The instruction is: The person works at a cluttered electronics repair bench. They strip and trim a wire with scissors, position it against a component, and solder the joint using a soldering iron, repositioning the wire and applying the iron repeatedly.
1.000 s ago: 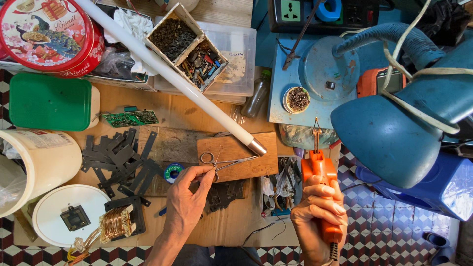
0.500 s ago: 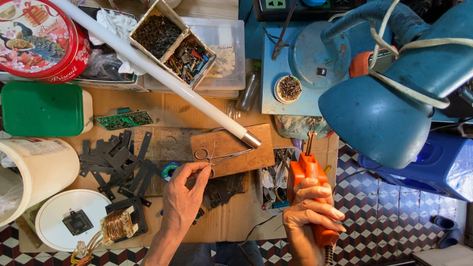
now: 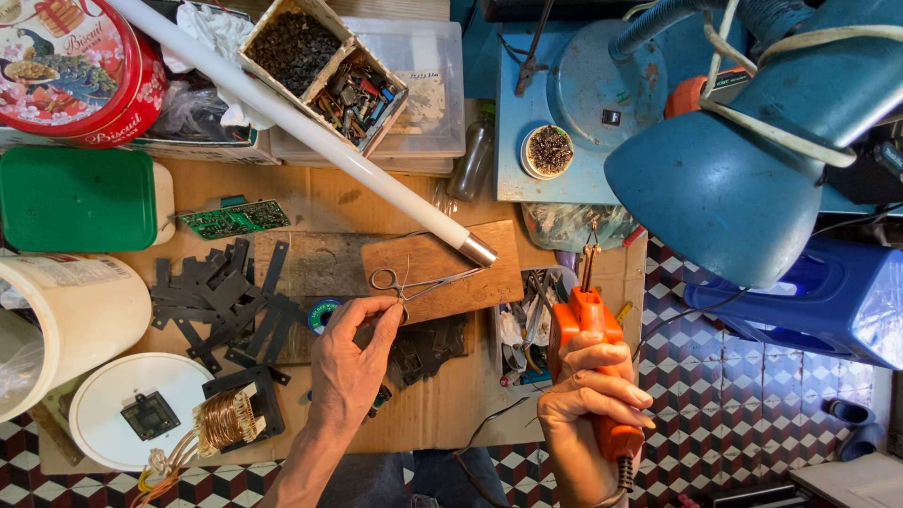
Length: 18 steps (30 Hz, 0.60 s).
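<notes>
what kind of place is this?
Likely a small electronics repair bench: the right hand grips an orange soldering gun, a green circuit board lies on the cardboard, and a box of parts sits behind.

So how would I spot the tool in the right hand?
Start at the big blue lamp shade. Just below its left edge, the right hand grips a bright orange pistol-shaped soldering gun with wire tips pointing upward, the only orange tool beside the cardboard-covered bench.

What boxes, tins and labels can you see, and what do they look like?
Biscuit tin: top left, round, red, pictured lid.
Green box: left edge, flat, rectangular.
White bucket: left, lying sideways, pale label.
Cardboard box: top middle, two compartments of small parts.
</notes>
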Tool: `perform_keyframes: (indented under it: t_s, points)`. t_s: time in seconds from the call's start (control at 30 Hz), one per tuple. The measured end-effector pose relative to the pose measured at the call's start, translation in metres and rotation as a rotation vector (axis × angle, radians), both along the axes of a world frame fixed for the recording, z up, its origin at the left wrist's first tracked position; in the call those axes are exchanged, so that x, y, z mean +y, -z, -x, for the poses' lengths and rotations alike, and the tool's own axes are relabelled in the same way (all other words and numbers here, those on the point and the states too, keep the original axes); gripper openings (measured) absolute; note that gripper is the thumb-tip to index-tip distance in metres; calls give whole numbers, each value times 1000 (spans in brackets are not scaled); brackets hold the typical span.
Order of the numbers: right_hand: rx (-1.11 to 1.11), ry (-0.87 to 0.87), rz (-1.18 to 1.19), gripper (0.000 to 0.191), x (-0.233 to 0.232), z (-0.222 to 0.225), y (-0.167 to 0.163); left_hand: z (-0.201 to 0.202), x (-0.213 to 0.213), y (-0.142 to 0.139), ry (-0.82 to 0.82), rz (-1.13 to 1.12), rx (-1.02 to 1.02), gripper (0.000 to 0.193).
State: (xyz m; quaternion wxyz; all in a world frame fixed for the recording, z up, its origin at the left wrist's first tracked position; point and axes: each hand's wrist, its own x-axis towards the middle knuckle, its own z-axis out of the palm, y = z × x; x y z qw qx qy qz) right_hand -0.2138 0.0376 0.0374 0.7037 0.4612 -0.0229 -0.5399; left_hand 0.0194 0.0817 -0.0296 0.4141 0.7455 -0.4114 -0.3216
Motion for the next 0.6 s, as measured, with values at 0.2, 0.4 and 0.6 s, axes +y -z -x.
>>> perform_keyframes:
  t_s: [0.2,0.4,0.6]
  points:
    - [410,-292,92,42,21,14,20,11,3,-13,142,149,-250,11]
    - [504,-446,126,48,58,2,46,6,-7,-14,225,133,-243,11]
    - [361,-363,132,51,67,1,48,5,-8,-9,227,150,-237,10]
